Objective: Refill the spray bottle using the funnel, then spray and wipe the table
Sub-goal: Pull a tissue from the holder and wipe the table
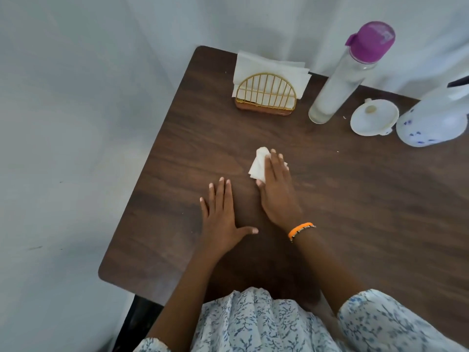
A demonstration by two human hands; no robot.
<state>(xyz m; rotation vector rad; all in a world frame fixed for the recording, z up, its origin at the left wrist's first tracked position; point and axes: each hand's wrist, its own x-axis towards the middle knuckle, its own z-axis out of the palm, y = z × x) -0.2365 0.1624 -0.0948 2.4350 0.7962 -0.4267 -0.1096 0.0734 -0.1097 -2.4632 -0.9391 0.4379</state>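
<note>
My right hand (276,189) presses a crumpled white paper napkin (257,165) flat against the dark wooden table (355,199) near its middle. My left hand (220,212) rests palm down on the table to the left, fingers spread, holding nothing. At the far right edge stands the white spray bottle (431,120) with blue dots, its black trigger partly cut off by the frame. Beside it, a white funnel (374,116) lies on the table. A clear water bottle (342,82) with a purple cap stands left of the funnel.
A gold wire napkin holder (266,95) with white napkins stands at the table's back left. White curtains hang behind the table. The table's left edge drops off to a pale floor.
</note>
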